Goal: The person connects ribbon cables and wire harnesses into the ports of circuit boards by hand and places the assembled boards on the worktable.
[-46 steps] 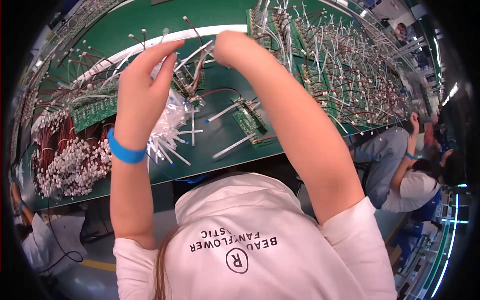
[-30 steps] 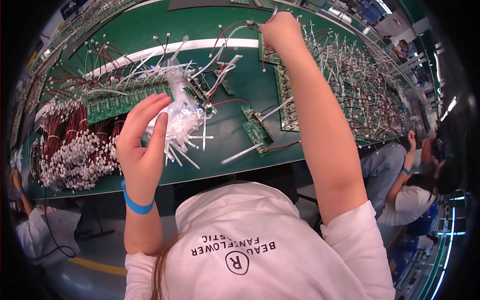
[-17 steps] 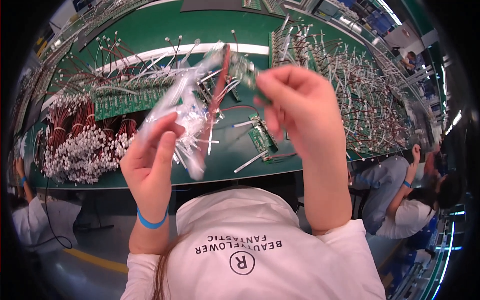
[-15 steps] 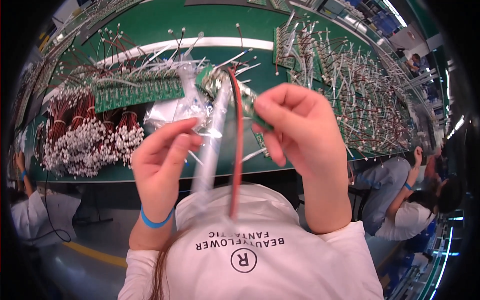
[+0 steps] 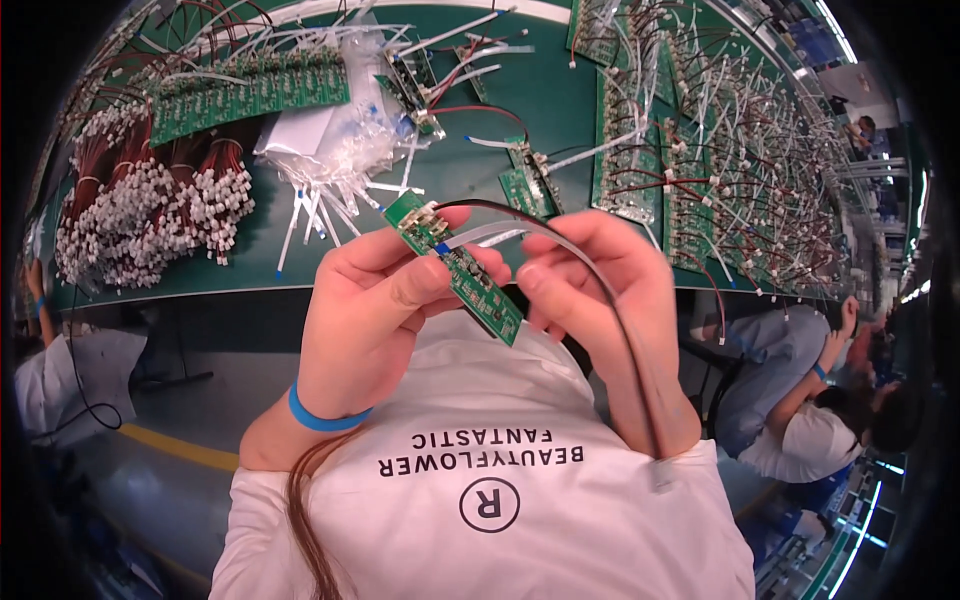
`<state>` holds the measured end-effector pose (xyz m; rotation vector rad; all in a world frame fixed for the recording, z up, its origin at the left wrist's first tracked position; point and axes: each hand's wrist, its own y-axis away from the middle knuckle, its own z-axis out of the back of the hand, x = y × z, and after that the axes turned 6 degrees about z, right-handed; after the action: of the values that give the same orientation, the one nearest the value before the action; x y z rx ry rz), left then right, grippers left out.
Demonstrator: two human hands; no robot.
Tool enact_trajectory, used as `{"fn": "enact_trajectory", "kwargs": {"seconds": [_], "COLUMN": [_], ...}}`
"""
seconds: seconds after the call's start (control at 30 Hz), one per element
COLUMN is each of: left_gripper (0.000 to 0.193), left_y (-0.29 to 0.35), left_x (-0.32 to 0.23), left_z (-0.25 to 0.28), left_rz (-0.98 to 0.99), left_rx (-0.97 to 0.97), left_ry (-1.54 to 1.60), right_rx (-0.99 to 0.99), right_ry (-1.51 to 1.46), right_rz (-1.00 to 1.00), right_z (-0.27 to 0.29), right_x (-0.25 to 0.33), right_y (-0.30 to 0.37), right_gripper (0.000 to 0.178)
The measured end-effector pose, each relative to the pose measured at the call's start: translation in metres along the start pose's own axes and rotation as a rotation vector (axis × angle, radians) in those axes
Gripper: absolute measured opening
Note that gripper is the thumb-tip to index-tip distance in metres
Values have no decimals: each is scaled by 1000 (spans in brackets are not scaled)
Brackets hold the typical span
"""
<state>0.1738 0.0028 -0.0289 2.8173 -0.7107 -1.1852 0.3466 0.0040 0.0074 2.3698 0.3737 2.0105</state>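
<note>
My left hand point(image 5: 375, 290) holds a narrow green circuit board point(image 5: 470, 278) between thumb and fingers, tilted down to the right, above my lap near the table edge. From its upper part a flat white ribbon cable point(image 5: 487, 233) and a dark wire lead point(image 5: 575, 246) arc over to the right. Both pass across my right hand point(image 5: 600, 285), and the lead hangs down past that wrist. Close to the board's right side, the right hand is loosely curled, with thumb and forefinger apart and no grip on anything visible. Its other fingers are partly hidden.
On the green table point(image 5: 500, 90) lie bundled red-brown wires with white connectors point(image 5: 150, 200), a board panel point(image 5: 250, 90), clear plastic bags point(image 5: 350, 130) and a loose board point(image 5: 532, 185). Many wired boards point(image 5: 710, 180) cover the right side. A seated person point(image 5: 800, 420) is at right.
The board has passed from my right hand to my left and been drawn closer. Its ribbon and wires now swing to the right instead of hanging down. The view has shifted.
</note>
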Motion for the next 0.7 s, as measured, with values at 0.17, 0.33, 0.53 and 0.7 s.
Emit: {"fn": "enact_trajectory", "kwargs": {"seconds": [0.17, 0.33, 0.53, 0.7], "left_gripper": [40, 44, 47, 53], "left_y": [1, 1, -1, -3], "left_x": [14, 20, 21, 23], "left_z": [1, 1, -5, -14], "left_rz": [99, 40, 20, 70], "left_rx": [-5, -30, -15, -160], "left_ry": [55, -142, -219, -272], "right_rx": [196, 185, 164, 156], "right_ry": [312, 120, 95, 86], "right_rz": [448, 375, 357, 399], "right_z": [10, 10, 17, 25], "right_x": [-21, -27, -31, -32], "right_y": [-4, 1, 0, 0], "right_gripper": [26, 22, 18, 17]}}
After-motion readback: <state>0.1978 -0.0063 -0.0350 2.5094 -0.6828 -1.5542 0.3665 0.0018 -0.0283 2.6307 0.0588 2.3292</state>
